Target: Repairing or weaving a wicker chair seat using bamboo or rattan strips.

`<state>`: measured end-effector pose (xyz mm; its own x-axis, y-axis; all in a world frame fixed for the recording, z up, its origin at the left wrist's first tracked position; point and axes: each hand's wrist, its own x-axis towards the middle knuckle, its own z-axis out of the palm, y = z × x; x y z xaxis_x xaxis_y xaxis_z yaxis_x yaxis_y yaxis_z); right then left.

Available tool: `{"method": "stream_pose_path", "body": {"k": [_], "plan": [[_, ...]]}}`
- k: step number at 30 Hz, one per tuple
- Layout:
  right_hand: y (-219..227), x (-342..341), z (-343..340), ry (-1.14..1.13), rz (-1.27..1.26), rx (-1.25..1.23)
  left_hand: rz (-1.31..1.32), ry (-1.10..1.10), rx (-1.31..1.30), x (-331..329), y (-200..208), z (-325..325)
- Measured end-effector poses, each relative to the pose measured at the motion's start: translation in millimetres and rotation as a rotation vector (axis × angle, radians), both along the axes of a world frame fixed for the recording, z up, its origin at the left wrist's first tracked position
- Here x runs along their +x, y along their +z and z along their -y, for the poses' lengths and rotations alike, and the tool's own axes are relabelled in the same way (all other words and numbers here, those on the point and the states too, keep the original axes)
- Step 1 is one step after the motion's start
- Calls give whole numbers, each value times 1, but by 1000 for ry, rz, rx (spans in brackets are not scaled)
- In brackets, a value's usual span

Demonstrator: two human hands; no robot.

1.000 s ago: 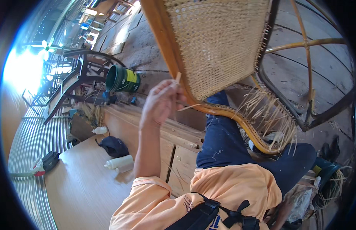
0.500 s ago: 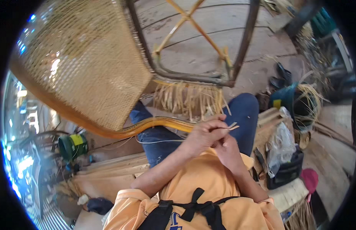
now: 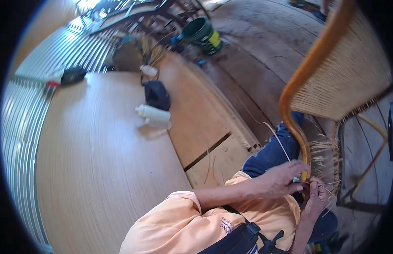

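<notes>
Left hand (image 3: 285, 178) and right hand (image 3: 316, 200) meet at the curved wooden rail (image 3: 305, 153) of one cane-woven chair (image 3: 348, 80).
The right pinches thin pale strands (image 3: 331, 183); the left half-curls at the rail, its hold unclear from here. Left of both, two white bottles (image 3: 155, 114) and one dark cap (image 3: 157, 95) lie along the edge of the smooth surface (image 3: 107, 156); farther out, one green bucket (image 3: 206, 42), contents hidden.

Left hand (image 3: 285, 177) came down
It moved from the curved frame's (image 3: 286, 101) side to its end, beside the right hand (image 3: 315, 201).
</notes>
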<state>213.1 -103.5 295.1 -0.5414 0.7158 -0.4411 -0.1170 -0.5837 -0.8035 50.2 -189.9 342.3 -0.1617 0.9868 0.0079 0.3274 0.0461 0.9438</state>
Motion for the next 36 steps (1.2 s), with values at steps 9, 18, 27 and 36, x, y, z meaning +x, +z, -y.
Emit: {"method": "stream_pose_path", "body": {"k": [9,18,27,36], "plan": [[12,-63,-1,305,-27,411,208,341,97,-12,-17,30],[17,-73,12,842,-22,214,1224,536,5,-36,11,43],[-21,18,-73,-187,137,338,-272,1141,-440,-134,-61,217],[0,56,-75,-262,95,317,-976,889,-960,-13,-141,302]]}}
